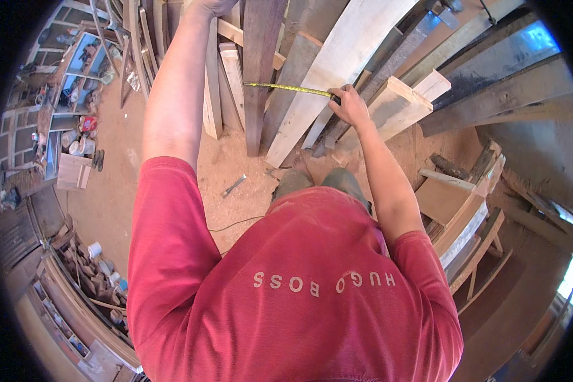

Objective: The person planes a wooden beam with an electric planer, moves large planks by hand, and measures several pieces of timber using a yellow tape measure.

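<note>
Right hand [349, 107] has fingers curled round the tape measure [290, 88], probably light but bendy, so grip its case [335, 98]; left hand [216, 6] fingers, can't tell.

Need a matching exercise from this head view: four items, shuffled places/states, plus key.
Column 1
1. Long, thin yellow tape measure
2. Right hand
3. Left hand
4. Slim, elongated grey object

Column 2
A. Lying on the brown floor
B. Cut off by the picture's top edge
C. Stretched across wooden planks
D. At the tape measure's right end

Pairs: 1-C, 2-D, 3-B, 4-A
</note>
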The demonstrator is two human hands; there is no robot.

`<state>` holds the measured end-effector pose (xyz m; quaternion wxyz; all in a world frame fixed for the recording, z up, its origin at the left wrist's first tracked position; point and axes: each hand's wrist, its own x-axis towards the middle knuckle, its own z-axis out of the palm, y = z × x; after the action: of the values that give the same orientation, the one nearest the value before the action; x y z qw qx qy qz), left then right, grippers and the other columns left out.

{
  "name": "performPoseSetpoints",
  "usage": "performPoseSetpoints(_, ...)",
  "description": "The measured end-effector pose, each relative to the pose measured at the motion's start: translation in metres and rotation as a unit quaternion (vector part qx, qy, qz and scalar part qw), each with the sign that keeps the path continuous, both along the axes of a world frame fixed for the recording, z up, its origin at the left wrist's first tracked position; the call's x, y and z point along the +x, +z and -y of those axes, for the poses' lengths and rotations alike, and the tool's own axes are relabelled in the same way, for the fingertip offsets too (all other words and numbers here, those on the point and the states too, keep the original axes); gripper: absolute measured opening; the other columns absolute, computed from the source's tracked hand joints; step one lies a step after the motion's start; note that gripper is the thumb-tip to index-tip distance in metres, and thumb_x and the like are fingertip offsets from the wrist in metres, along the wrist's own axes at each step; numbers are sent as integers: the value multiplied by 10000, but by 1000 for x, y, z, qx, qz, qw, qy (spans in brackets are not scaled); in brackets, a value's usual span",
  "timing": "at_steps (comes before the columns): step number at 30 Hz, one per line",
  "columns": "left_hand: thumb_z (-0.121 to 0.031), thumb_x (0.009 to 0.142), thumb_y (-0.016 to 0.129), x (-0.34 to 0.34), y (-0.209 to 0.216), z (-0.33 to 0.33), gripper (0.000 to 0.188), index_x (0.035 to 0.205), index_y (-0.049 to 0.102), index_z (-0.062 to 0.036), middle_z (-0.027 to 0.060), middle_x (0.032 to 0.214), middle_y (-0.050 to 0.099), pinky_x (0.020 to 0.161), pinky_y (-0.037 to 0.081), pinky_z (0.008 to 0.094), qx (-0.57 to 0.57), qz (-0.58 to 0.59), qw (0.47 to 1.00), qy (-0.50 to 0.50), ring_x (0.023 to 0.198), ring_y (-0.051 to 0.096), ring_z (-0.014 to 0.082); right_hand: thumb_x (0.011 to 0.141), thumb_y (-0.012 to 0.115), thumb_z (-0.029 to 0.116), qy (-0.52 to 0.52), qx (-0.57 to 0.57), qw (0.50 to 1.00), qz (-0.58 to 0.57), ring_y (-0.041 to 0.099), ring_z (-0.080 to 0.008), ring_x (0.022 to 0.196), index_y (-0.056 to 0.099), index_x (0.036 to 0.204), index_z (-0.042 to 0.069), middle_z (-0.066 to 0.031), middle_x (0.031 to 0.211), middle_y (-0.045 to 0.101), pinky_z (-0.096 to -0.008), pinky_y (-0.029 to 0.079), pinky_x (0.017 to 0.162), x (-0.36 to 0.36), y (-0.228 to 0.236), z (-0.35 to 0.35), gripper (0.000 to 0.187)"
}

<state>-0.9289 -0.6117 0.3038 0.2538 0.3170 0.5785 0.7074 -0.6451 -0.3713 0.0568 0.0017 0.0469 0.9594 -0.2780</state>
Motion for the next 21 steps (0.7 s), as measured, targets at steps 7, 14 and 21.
performPoseSetpoints(7, -45, 637, 864, -2, 2, -5, 1158, 1592, 211, -103, 107, 1463, 482, 1129, 401, 428, -14, -19, 1000, 3, 1350, 475, 252, 832, 679, 284, -14, 21, 1000, 6, 630, -375, 1114, 706, 1227, 238, -200, 1192, 599, -503, 539, 929, -5, -5, -6, 399)
performPoseSetpoints(14, -65, 635, 870, 4, 6, -4, 1169, 1594, 202, -103, 113, 1469, 468, 1139, 392, 428, -36, -4, 999, 11, 1363, 458, 260, 843, 694, 242, -22, 10, 1000, -7, 629, -389, 1089, 698, 1224, 188, -208, 1170, 609, -477, 531, 931, -4, -6, -5, 385)
performPoseSetpoints(21, -105, 615, 893, 7, 11, -6, 1216, 1599, 180, -105, 120, 1475, 454, 1154, 377, 440, -48, -11, 999, 16, 1371, 446, 281, 858, 693, 270, -29, 26, 999, 1, 617, -374, 1123, 692, 1242, 220, -193, 1185, 594, -503, 531, 927, -7, -9, -8, 387)
